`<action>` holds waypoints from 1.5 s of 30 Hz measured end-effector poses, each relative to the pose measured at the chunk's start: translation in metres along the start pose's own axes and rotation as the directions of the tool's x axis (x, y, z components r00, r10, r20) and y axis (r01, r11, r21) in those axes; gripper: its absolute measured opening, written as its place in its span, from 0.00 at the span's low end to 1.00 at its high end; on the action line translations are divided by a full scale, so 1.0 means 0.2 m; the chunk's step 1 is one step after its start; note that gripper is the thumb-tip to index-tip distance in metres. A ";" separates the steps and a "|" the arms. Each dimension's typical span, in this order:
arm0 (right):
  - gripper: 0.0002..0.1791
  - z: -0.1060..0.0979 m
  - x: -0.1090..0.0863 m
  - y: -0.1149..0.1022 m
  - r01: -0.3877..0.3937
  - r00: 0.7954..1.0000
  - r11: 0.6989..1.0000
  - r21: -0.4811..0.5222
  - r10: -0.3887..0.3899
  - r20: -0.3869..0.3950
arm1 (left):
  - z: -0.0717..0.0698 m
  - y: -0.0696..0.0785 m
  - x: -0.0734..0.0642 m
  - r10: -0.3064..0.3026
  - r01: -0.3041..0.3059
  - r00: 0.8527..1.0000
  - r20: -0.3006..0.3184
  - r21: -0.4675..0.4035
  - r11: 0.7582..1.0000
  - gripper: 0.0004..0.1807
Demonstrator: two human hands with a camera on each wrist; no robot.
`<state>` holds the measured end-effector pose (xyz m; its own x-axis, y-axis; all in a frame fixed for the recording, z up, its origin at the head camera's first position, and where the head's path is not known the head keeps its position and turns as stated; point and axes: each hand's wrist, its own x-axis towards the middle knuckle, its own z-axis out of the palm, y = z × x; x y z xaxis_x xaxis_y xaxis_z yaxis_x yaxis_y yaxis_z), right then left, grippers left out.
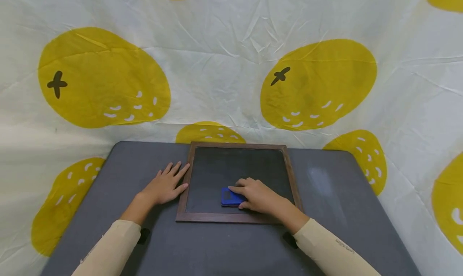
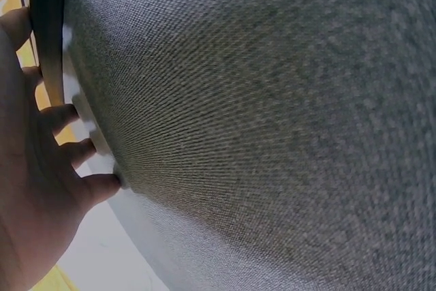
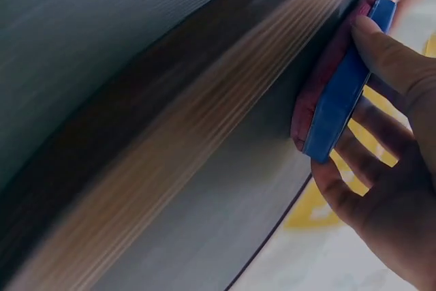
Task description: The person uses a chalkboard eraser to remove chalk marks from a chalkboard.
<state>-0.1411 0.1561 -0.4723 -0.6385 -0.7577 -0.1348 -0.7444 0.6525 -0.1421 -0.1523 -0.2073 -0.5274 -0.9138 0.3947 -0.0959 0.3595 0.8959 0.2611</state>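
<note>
A blackboard in a brown wooden frame lies on the grey table. Over its lower middle, my right hand grips a blue board eraser, thumb on the near side and fingers over the far side. The right wrist view shows the eraser's reddish felt side facing the board, with the thumb along its edge. My left hand rests with spread fingers at the frame's left edge, its thumb and a fingertip touching the wood. In the left wrist view, the fingers of the left hand reach onto the grey surface.
Grey table extends around the board on both sides and in front. A pale chalky smear marks it to the right. Behind hangs a white cloth printed with yellow fruit shapes.
</note>
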 end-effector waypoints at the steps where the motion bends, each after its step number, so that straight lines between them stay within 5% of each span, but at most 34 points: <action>1: 0.37 0.00 0.04 -0.03 0.004 1.000 1.000 -0.011 -0.004 0.004 | 0.00 0.00 0.00 -0.002 0.002 1.000 0.001 0.000 1.000 0.39; 13: 0.38 0.03 0.35 -0.27 0.025 0.999 0.993 -0.117 -0.023 0.024 | 0.01 0.01 0.01 -0.027 0.027 1.000 0.014 0.004 1.000 0.39; 20: 0.38 0.01 0.44 -0.36 -0.012 1.000 0.988 -0.154 0.016 0.024 | -0.01 0.01 0.01 -0.019 0.019 1.000 -0.001 0.008 1.000 0.39; 32: 0.37 0.00 0.40 -0.32 -0.023 0.999 0.992 -0.126 0.028 0.039 | 0.01 0.01 0.01 -0.018 0.018 1.000 -0.004 0.016 1.000 0.39; 45: 0.36 0.00 0.26 -0.11 -0.098 0.995 0.995 0.015 0.097 0.027 | -0.01 0.03 0.00 -0.004 0.004 1.000 -0.013 0.001 1.000 0.39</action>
<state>-0.1584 0.1022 -0.4768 -0.7023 -0.6903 -0.1741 -0.6755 0.7234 -0.1428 -0.1501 -0.2034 -0.5233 -0.9176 0.3884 -0.0849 0.3560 0.8978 0.2595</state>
